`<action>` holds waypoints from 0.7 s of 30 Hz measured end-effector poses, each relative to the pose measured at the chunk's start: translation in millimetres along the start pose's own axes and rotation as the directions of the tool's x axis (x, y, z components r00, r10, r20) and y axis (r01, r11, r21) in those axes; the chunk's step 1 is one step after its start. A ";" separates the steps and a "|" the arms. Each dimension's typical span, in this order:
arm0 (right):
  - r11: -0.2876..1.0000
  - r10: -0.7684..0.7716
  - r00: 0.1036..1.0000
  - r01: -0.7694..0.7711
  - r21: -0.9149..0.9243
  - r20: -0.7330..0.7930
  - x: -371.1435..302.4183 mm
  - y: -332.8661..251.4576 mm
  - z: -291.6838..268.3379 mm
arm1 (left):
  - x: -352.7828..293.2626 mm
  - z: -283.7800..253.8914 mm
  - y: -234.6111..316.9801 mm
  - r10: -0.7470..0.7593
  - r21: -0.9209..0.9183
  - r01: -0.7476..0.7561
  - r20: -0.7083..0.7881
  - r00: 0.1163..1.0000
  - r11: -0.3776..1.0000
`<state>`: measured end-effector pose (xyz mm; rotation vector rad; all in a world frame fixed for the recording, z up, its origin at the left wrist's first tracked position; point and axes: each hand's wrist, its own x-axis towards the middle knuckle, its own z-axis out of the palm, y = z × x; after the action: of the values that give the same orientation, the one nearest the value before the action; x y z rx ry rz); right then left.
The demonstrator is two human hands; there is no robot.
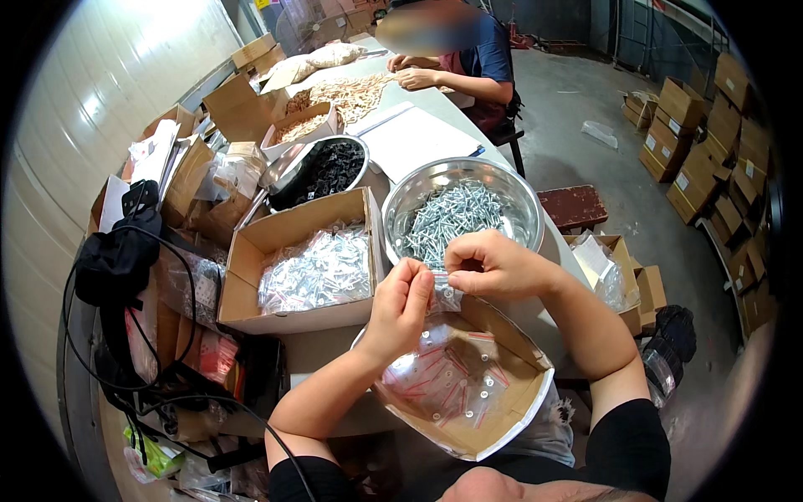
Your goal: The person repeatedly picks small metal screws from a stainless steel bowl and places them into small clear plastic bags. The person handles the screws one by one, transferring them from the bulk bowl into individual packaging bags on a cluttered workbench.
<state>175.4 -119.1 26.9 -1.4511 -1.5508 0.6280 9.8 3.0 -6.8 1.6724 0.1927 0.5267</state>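
Both hands are closed at the top edge of a small clear zip bag (445, 299). My left hand (400, 307) pinches its left end, and my right hand (495, 266) pinches the right end. Small pieces show inside the bag, too tiny to name. Below it, an open cardboard tray (524, 400) holds flat clear bags (443, 381) with red stripes and small white round pieces. Just beyond my hands stands a metal bowl (529, 201) of silvery screws (452, 219). To the left, a cardboard box (288, 320) contains many filled clear bags (318, 266).
Black parts (330, 171) fill another bowl, behind the box. Wooden dowel-like pieces (355, 96) lie farther along the table, where a co-worker's hands (414, 74) are. White paper (418, 142) lies beyond the screws. Cardboard cartons (677, 117) are stacked at right; a cable (276, 435) passes my left arm.
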 end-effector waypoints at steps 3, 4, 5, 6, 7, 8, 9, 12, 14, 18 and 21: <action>0.998 0.005 1.000 -0.005 0.067 0.005 0.5 0.9 -1.2 | -0.3 -1.4 5.4 -0.020 -0.019 0.020 -0.014 1.000 1.000; 0.995 0.030 0.999 -0.032 0.098 0.023 -0.5 -0.2 -2.3 | -0.6 -1.1 6.4 -0.013 -0.005 0.013 -0.010 1.000 1.000; 0.990 0.055 0.998 -0.060 0.128 0.041 -0.9 -2.0 -4.3 | -0.6 -2.0 8.1 -0.009 -0.008 0.009 -0.038 0.999 1.000; 0.984 0.080 0.995 -0.088 0.157 0.060 -1.1 -3.0 -6.6 | -0.4 -4.2 10.7 -0.005 -0.011 0.005 -0.065 0.998 1.000; 0.978 0.054 0.998 -0.062 0.198 0.044 -1.1 -0.1 -7.7 | -0.9 -7.0 14.4 -0.004 -0.011 0.003 -0.094 0.996 1.000; 0.969 0.034 0.999 -0.039 0.242 0.025 -1.5 6.2 -8.2 | -0.6 -10.0 27.3 -0.038 -0.072 0.025 -0.178 0.983 0.997; 0.949 0.059 0.998 -0.061 0.308 0.015 -0.7 14.9 -10.6 | 3.0 -17.9 33.2 0.029 -0.116 -0.059 -0.245 0.969 0.991; 0.995 0.100 0.995 -0.100 0.008 -0.031 0.3 30.7 -18.4 | 10.1 -46.2 53.8 0.257 0.043 -0.269 -0.471 0.844 0.962; 0.933 0.103 0.993 -0.118 -0.339 -0.063 0.4 47.3 -14.7 | 9.8 -43.0 61.9 0.415 0.081 -0.453 -0.565 0.714 0.888; 0.760 0.333 0.941 -0.228 -0.609 0.063 2.0 59.0 -11.4 | -6.3 -20.9 59.9 0.361 0.540 -0.505 0.356 0.862 0.673; 0.774 0.421 0.873 -0.204 -0.600 0.247 6.3 35.5 -15.9 | -13.9 7.0 32.3 0.011 0.531 -0.578 0.731 0.682 0.620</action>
<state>207.6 -109.8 6.2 -2.1793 -1.9011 0.7093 -4.8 -14.7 20.7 2.6372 -0.5400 0.0258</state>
